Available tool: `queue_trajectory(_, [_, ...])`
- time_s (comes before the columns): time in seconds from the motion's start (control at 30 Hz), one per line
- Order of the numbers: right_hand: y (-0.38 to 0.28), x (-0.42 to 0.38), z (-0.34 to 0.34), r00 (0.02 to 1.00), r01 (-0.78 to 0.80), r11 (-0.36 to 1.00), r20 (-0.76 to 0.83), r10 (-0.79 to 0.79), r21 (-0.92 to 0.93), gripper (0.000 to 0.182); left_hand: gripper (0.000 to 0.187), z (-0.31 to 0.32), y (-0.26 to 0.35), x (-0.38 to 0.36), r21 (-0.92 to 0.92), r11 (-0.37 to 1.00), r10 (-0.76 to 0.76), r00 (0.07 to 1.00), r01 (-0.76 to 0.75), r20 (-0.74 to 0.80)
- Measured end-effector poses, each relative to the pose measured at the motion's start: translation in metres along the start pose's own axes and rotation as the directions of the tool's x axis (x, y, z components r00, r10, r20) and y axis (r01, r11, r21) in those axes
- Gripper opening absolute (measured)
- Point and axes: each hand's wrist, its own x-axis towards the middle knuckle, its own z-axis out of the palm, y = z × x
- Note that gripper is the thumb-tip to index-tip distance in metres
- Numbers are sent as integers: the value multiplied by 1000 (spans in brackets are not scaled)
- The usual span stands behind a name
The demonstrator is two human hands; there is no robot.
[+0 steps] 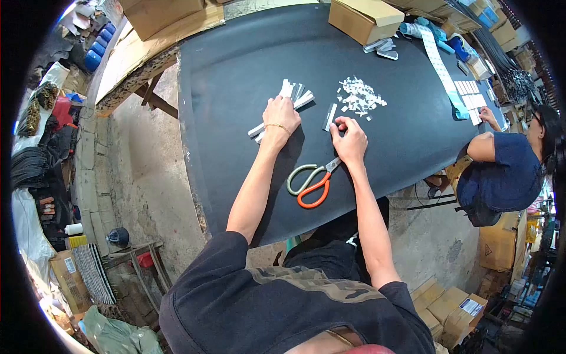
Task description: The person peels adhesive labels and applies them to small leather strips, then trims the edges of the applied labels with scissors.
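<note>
My left hand (282, 121) is closed over a bundle of white and grey strips (303, 99) that fan out on both sides of it. On the dark table, my right hand (349, 137) has its fingers curled beside a short strip (330, 117), and its fingertips are near the strip's lower end. Whether they touch or pinch something is too small to tell. Scissors (312, 187) with one green and one orange handle lie below, their blades partly under my right hand. A pile of small white pieces (359, 97) lies beyond my right hand.
A cardboard box (364, 22) stands at the far edge with grey strips (384, 48) beside it. A long pale tape (439, 71) runs along the right. A co-worker (501, 168) sits at the right edge, one hand near white cards (471, 97).
</note>
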Motion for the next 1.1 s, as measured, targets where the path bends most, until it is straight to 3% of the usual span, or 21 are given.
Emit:
queue_trajectory(0.27, [3,-2,0,1000,2,1000,21,-2,4,18,20,5,0,-3,34,997,74,997,-75,13])
queue_trajectory(0.47, [4,-1,0,999,-33,998,10,33,45,20,17,16,-2,-1,39,989,144,986,-141,-80])
queue_trajectory(0.53, [4,-1,1,1000,-16,999,4,16,44,20,19,17,-2,0,65,990,129,992,-129,11])
queue_trajectory(0.77, [7,-1,4,1000,7,998,-12,-6,64,20,20,17,2,0,130,971,201,979,-203,29])
queue_trajectory(0.87, [4,-1,2,1000,-3,998,-13,4,58,21,17,18,2,0,105,975,207,974,-197,-93])
queue_trajectory(1.0, [6,0,2,1000,-2,995,-25,5,96,18,15,3,8,1,42,986,160,986,-161,38])
queue_trajectory(1.07, [9,2,2,983,59,943,-182,2,328,14,15,-11,11,-1,2,990,138,989,-138,56])
queue_trajectory(1.1, [9,3,1,957,24,944,-281,74,329,13,15,-18,12,-1,-225,967,130,991,-118,40])
